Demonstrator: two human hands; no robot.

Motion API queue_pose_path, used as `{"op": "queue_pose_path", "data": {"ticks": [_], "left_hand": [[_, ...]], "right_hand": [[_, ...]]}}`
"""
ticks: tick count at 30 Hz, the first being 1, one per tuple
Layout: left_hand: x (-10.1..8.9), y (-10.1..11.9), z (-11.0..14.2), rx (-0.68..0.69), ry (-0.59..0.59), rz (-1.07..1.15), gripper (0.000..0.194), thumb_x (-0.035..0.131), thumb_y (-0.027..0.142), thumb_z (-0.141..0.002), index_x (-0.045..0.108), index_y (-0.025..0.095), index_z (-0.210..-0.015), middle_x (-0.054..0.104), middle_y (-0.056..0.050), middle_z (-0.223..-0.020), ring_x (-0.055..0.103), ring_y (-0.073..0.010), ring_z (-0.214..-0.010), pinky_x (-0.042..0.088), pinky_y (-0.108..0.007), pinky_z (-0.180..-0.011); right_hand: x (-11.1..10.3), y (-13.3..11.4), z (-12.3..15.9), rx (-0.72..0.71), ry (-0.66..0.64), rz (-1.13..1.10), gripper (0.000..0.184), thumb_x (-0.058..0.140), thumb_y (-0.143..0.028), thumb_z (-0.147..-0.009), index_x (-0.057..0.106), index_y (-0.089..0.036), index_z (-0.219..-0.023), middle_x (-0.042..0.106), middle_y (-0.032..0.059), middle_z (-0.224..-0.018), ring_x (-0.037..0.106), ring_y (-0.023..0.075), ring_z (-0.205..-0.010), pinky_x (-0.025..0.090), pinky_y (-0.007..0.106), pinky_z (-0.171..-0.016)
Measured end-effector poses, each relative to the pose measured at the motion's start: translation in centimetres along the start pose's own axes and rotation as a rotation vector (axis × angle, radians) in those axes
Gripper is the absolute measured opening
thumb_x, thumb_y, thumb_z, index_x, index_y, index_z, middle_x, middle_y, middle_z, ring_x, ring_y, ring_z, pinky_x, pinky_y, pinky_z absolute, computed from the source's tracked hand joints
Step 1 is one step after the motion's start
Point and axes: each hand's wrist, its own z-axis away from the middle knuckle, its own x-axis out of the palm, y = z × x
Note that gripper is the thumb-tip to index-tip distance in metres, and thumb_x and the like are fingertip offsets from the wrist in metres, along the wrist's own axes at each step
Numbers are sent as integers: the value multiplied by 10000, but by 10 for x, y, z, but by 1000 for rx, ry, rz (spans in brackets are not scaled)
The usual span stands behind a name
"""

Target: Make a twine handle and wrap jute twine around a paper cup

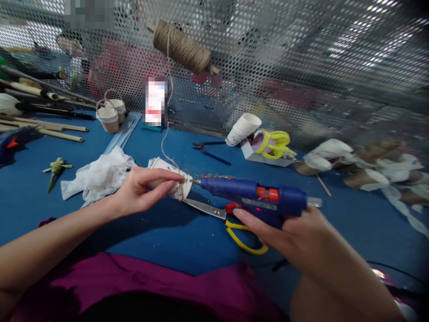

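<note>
**Smooth plastic glue gun meets rough twine on a paper cup**

The left hand (pixel 144 188) is nearly closed about a small white paper cup (pixel 162 164), which lies tilted under it. Its thumb and index finger are almost together near the twine (pixel 162 145) around the cup; the other fingers are hidden. The right hand (pixel 295 237) is wrapped around a glue gun (pixel 231 190) of hard blue plastic, with one finger at its red trigger. The thin metal nozzle points to the cup and is just beside the left fingertips. A clear, glassy stick comes out from the back.

Below the gun, scissors (pixel 219 213) with a flat steel blade and curved yellow handles lie on the smooth blue counter (pixel 147 246). To the left is a crumpled heap of thin white fabric (pixel 103 172). Beyond the cup there are slender pliers (pixel 216 156) with dark blue handles, and a slanting stack of paper cups (pixel 243 129). Farther left stand two round little buckets (pixel 109 120) with arched handles. At the back, a thick spool of fibrous brown twine (pixel 181 47) hangs before the perforated metal screen (pixel 241 58).
</note>
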Motion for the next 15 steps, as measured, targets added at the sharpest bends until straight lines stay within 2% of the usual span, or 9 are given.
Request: {"op": "queue_pose_path", "data": {"ticks": [4, 8, 15], "left_hand": [[0, -3, 1, -65, 9, 20, 227, 528, 260, -806, 694, 172, -933, 711, -65, -729, 610, -140, -604, 453, -223, -513], [1, -3, 1, -151, -4, 86, 228, 518, 296, -819, 691, 202, -935, 712, -56, -813, 623, -156, -706, 475, -229, -578], [2, -5, -2, -249, -4, 257, 203, 556, 310, -802, 699, 215, -909, 699, -48, -931, 629, -162, -787, 494, -227, -660]], "right_hand": [[-1, -2, 3, 93, -43, -86, 266, 446, -328, -834, 605, -223, -649, 569, -3, -488, 527, 131, -401, 468, 250, -416], [-5, -3, -1, 42, -59, -75, 274, 436, -362, -821, 627, -228, -677, 559, -4, -468, 514, 131, -380, 453, 250, -400], [-1, -11, 0, 58, -84, -48, 292, 480, -278, -812, 565, -183, -549, 541, -10, -456, 477, 106, -383, 443, 223, -410]]}}
